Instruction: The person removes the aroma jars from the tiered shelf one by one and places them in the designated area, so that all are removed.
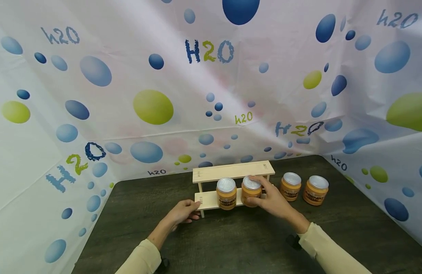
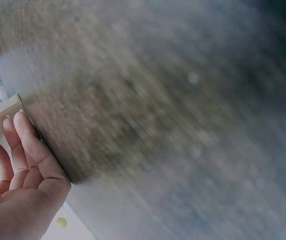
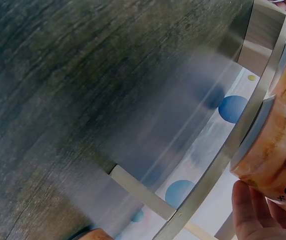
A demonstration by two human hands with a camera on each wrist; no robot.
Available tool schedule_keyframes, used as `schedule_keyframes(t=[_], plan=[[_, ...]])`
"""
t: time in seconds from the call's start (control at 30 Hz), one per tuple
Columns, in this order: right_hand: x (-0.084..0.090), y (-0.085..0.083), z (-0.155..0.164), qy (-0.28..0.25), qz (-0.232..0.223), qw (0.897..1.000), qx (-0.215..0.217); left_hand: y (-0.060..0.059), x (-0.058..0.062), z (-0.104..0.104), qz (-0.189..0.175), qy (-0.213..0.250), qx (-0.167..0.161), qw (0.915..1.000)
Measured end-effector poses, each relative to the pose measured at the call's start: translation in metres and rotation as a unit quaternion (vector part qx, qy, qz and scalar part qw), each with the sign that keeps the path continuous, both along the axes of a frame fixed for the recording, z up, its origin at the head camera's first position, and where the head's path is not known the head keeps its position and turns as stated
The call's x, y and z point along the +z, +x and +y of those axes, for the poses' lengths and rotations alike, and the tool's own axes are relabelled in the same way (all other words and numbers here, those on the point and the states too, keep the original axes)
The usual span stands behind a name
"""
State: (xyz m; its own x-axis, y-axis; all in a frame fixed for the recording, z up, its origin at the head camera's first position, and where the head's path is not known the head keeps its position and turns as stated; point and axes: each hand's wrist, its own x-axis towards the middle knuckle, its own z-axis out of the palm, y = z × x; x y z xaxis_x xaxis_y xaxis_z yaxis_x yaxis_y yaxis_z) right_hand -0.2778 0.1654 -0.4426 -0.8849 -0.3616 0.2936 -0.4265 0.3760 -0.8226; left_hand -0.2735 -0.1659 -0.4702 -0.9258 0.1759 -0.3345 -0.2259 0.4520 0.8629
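Observation:
A two-step wooden shelf [image 1: 233, 172] stands on the dark table. My left hand [image 1: 183, 214] grips the left end of its lower step, thumb on top and fingers below; in the left wrist view its fingers lie along the pale wood [image 2: 2, 111]. On the lower step, an orange jar with a silvery lid [image 1: 226, 194] stands upright, left of centre. Just to its right my right hand [image 1: 274, 201] holds a matching jar [image 1: 248, 196] by lid and side. That held jar [image 3: 278, 155] appears at the lower step's edge in the right wrist view, fingers beneath.
Two more orange jars, one nearer the shelf [image 1: 290, 187] and one farther right [image 1: 315, 191], stand on the table [image 1: 231, 243]. A white sheet [image 1: 122, 45] with coloured dots hangs behind and at both sides.

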Motion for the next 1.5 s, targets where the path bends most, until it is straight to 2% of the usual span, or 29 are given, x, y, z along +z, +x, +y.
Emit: schedule_keyframes(t=[0.33, 0.6, 0.77, 1.23, 1.5], plan=[[0.0, 0.0, 0.001, 0.012, 0.012, 1.0, -0.01, 0.001, 0.001, 0.002, -0.002, 0.0, 0.002, 1.0], [0.009, 0.002, 0.003, 0.022, 0.032, 0.999, -0.031, 0.002, 0.003, 0.002, 0.001, 0.002, 0.004, 1.0], [0.015, 0.004, 0.007, 0.029, 0.03, 0.998, -0.036, 0.002, 0.002, 0.002, -0.001, 0.001, 0.003, 1.0], [0.027, 0.008, 0.015, 0.04, 0.022, 0.998, -0.039, 0.002, 0.001, 0.002, 0.004, 0.005, 0.004, 1.0], [0.029, 0.01, 0.018, 0.039, 0.039, 0.998, -0.037, 0.002, 0.001, 0.003, 0.001, 0.002, 0.009, 1.0]])
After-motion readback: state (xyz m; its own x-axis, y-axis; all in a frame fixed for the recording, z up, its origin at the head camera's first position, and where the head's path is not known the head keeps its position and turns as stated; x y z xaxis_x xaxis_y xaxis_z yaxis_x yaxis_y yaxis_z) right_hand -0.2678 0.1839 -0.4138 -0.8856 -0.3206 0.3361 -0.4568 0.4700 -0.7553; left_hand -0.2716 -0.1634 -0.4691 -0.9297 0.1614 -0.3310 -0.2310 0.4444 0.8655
